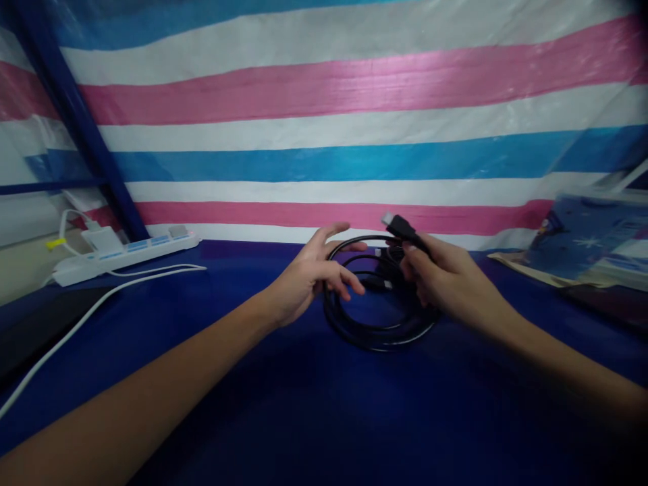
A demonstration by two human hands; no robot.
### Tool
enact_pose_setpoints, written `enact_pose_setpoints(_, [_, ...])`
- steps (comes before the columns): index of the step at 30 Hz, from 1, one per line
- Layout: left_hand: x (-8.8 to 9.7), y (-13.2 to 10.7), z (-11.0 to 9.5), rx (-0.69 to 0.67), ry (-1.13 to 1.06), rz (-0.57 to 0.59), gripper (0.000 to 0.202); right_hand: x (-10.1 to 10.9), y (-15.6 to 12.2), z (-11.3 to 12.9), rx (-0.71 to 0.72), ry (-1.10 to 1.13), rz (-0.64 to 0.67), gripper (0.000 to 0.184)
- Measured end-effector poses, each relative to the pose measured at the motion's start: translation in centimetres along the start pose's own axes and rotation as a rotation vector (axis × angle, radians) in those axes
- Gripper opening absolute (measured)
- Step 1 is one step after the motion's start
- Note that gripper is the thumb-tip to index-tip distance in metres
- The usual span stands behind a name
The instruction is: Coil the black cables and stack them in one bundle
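1. Where the blue tabletop (314,405) meets the middle of the view, a coiled black cable (379,331) is laid flat in several loops, roughly centred between the two forearms.
2. One end of the cable, a black plug (402,228) with a silvery metal tip, is raised above the coil and pinched between the thumb and fingertips of the right hand (445,280), the tip being pointed up and to the left.
3. A second connector with a pale tip is seen lying inside the ring of loops, just beside the fingers of the left hand (314,277).
4. The left hand is held open with the fingers spread and slightly curled; it is placed at the left rim of the coil, but whether the loops are actually touched cannot be told.
5. A white power strip (126,253) with blue switches is set at the far left edge of the table, well apart from the coil, and a white charger (104,237) is plugged into it.
6. A white cord (91,310) is trailed from that area across the cloth toward the near left.
7. A blue printed packet (592,239) is seen lying at the far right.
8. A striped tarpaulin (354,101) in pink, white and blue is hung behind the table.
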State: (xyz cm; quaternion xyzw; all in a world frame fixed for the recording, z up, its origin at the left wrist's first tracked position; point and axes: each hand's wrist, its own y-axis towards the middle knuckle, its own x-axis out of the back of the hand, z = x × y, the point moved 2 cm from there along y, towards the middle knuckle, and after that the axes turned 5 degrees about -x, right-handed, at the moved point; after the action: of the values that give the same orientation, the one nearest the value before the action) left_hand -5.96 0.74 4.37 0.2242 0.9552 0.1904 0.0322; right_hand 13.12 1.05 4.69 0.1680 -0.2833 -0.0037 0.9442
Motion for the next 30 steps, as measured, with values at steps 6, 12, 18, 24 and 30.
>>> enact_pose_setpoints(6, [-0.5, -0.5, -0.7, 0.038, 0.126, 0.043, 0.056, -0.2, -2.0, 3.4, 0.238, -0.048, 0.23, 0.021])
enact_pose_setpoints(12, [-1.4, -1.0, -2.1, 0.119, -0.08, 0.288, 0.039, 0.1, -2.1, 3.3, 0.367, -0.448, 0.142, 0.018])
enact_pose_setpoints(18, [-3.4, -1.7, -3.1, -0.105, 0.58, 0.288, 0.028, -0.3, -2.7, 3.4, 0.401, -0.519, -0.004, 0.049])
enact_pose_setpoints(24, [-1.1, -1.0, -2.7, -0.261, 0.305, -0.292, 0.007, -0.8, -2.5, 4.0, -0.179, 0.374, 0.213, 0.028])
enact_pose_setpoints(30, [-2.3, -1.2, -3.8, -0.037, 0.247, -0.097, 0.01, -0.9, -3.4, 5.5, 0.0, 0.123, 0.253, 0.021])
